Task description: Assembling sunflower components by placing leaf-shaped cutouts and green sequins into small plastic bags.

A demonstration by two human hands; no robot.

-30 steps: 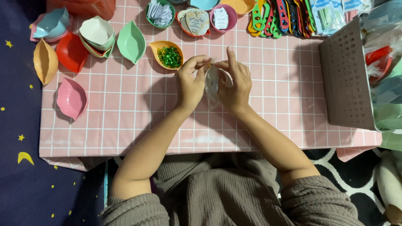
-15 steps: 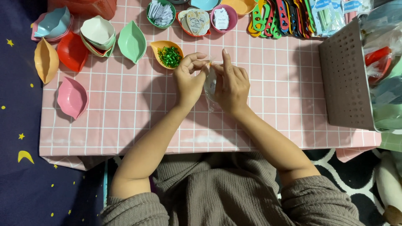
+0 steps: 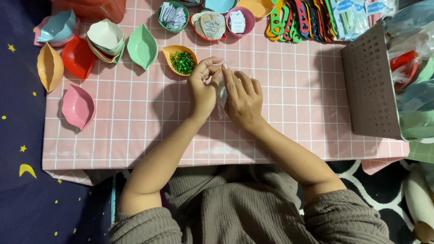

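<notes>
A pink checked surface (image 3: pixel 135 117) fills most of the view, seen from above, with a dark blue star-patterned floor mat (image 3: pixel 20 135) to its left. At the right edge stands a brown perforated bin (image 3: pixel 368 86) stuffed with bagged items. Along the far edge lie colourful plastic clips (image 3: pixel 298 18) and three small round bowls of paper tags (image 3: pixel 174 16). Leaf-shaped dishes sit at the far left: a stack (image 3: pixel 106 38), a mint one (image 3: pixel 142 45), a red one (image 3: pixel 77 56), an orange one (image 3: pixel 49 67) and a pink one (image 3: pixel 77 106) set apart, nearer the person. Another orange dish holding green bits (image 3: pixel 181 61) sits just beside the hands. The person, in a grey-brown ribbed sweater (image 3: pixel 244 212), reaches both bare forearms to the middle of the surface. The left hand (image 3: pixel 203 88) and right hand (image 3: pixel 243 99) meet there, and between them is a small clear bag (image 3: pixel 221 92), held just above the surface and mostly hidden by the hands. Each grip is a pinch: both hands' fingertips close on the bag's upper part, thumbs and forefingers nearly touching across it.
</notes>
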